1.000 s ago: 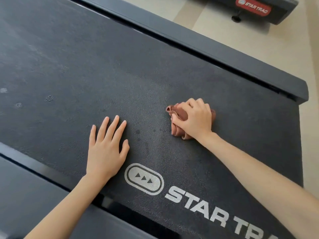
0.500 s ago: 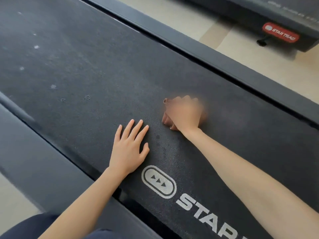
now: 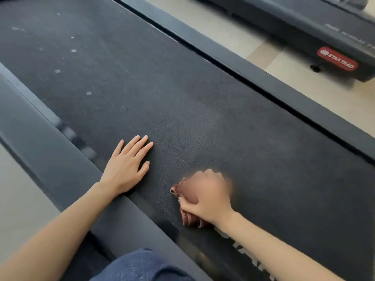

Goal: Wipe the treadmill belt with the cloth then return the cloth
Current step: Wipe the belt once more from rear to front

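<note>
The dark treadmill belt [image 3: 182,94] fills most of the view, with pale dusty spots at its far left. My right hand [image 3: 209,197] grips a bunched reddish-brown cloth [image 3: 185,211] and presses it on the belt near the front; hand and cloth are blurred by motion. My left hand [image 3: 126,166] lies flat on the belt with straight, spread fingers, its heel at the belt's near edge. The cloth is mostly covered by my right hand.
Grey side rails run along the belt, the near rail [image 3: 50,151] on the left and the far rail [image 3: 263,78] on the right. A second treadmill with a red badge [image 3: 337,60] stands on the beige floor [image 3: 233,35] beyond. My blue-clad knee [image 3: 142,266] shows at the bottom.
My right hand has slid the cloth toward me and nearer the belt's front, past my left hand. The view has shifted left along the belt. My left hand stays flat.
</note>
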`<state>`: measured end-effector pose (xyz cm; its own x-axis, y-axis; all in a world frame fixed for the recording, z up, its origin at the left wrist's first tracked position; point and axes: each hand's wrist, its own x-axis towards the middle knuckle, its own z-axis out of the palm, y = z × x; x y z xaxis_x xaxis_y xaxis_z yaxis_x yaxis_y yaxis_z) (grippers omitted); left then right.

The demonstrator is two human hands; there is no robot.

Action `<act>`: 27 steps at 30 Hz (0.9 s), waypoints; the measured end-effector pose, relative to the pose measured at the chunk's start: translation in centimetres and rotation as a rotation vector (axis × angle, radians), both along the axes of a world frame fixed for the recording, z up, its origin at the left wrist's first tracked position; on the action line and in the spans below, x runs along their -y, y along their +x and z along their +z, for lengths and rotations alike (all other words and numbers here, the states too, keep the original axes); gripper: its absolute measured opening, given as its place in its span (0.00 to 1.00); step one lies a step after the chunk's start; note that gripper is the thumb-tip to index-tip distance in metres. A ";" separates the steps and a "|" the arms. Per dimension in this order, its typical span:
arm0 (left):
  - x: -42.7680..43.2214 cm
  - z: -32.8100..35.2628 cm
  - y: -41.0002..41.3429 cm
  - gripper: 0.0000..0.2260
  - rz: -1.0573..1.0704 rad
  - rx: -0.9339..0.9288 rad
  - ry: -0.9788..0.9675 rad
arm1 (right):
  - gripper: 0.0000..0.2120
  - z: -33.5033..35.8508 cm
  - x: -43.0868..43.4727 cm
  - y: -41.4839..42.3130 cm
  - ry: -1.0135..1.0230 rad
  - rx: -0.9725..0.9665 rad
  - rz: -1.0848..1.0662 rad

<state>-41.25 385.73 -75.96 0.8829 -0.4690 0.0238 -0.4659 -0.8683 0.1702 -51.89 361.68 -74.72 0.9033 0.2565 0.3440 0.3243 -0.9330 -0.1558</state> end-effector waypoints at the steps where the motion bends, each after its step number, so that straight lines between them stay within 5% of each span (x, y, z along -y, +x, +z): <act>1: 0.1 -0.1 0.0 0.27 -0.006 0.000 -0.006 | 0.13 -0.1 0.2 1.0 0.003 0.024 0.029; 8: 0.0 -0.2 0.1 0.27 -0.004 -0.003 -0.001 | 0.16 0.1 -0.6 10.6 0.006 0.017 -0.163; 13: 0.2 0.3 0.1 0.29 -0.002 -0.014 -0.005 | 0.20 1.1 -2.7 15.3 -0.060 -0.215 -0.462; 18: 0.1 0.3 -0.1 0.30 -0.001 -0.022 0.000 | 0.17 0.6 -2.1 8.3 0.012 -0.062 -0.173; 22: 0.0 0.4 -0.8 0.32 -0.026 -0.047 -0.002 | 0.14 1.3 1.3 -0.2 0.049 -0.135 0.100; 27: -2.1 -0.1 -2.5 0.30 -0.173 -0.046 0.019 | 0.11 1.2 4.9 -8.0 0.021 -0.098 0.161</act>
<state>-43.71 387.85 -76.04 0.7886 -0.6144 -0.0249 -0.6011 -0.7788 0.1795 -59.93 356.74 -73.50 0.8804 0.3941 0.2638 0.4517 -0.8663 -0.2131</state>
